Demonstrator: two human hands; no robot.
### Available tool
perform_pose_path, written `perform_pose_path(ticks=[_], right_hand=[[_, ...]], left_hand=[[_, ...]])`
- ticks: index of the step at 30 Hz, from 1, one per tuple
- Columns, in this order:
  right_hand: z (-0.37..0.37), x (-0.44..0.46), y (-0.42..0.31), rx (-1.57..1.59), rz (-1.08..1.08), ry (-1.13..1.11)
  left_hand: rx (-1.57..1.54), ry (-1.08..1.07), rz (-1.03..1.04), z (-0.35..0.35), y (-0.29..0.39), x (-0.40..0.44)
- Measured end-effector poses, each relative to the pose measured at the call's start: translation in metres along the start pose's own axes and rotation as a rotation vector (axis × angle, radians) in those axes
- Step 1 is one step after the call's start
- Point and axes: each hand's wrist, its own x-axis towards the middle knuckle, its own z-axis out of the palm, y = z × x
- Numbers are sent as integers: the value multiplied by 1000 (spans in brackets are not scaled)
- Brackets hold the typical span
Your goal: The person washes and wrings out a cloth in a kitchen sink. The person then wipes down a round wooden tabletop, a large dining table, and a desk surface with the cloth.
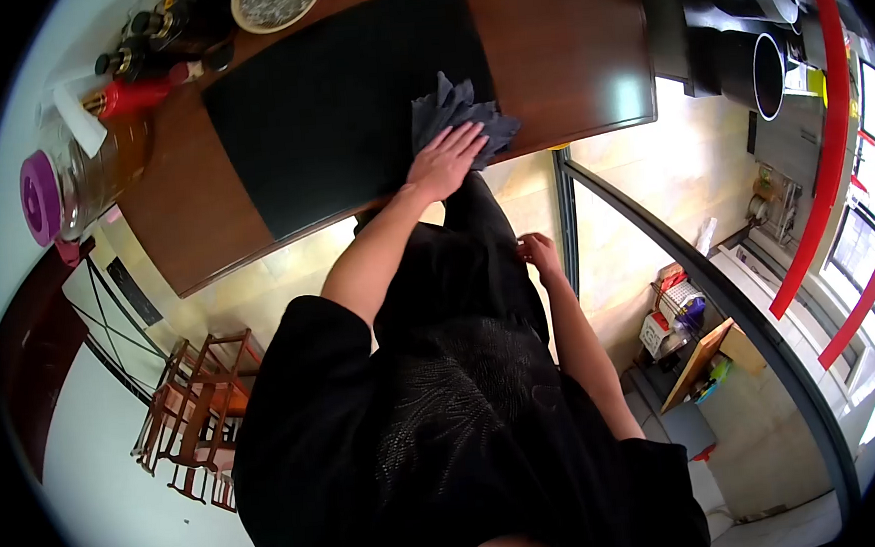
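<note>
My left hand (446,160) lies palm down on a crumpled dark grey cloth (445,110), its fingers stretched out and slightly apart. The cloth rests at the near edge of a black mat (347,99) and reaches onto the brown wooden table (564,55). My right hand (538,253) hangs low beside my dark trousers, away from the table. Its fingers are loosely bent and apart, with nothing seen in them.
A bowl (278,0) stands at the table's far edge. Dark bottles and a large jar with a purple lid (40,198) are at the left. Wooden chairs (201,418) stand lower left. A dark frame rail (698,268) runs along my right.
</note>
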Motion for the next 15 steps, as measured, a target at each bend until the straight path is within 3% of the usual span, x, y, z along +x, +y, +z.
perform_pose_path(ticks=[5, 7, 11, 12, 13, 14, 15], right_hand=[[68, -12, -36, -110, -87, -83], [91, -16, -45, -92, -117, -144], [139, -24, -37, -209, -156, -161], [138, -12, -15, -105, -385, -385], [144, 5, 12, -522, -689, -254], [153, -10, 12, -555, -688, -261], [162, -15, 19, -474, -518, -289]], left_hand=[[8, 13, -250, -69, -63, -101], [89, 142, -353, -87, -94, -141], [246, 170, -587, -127, -152, -224], [316, 194, -622, -130, -164, -244], [365, 146, -721, -147, -162, -257], [294, 295, -715, -137, -181, -283], [221, 443, -692, -127, -198, -309]])
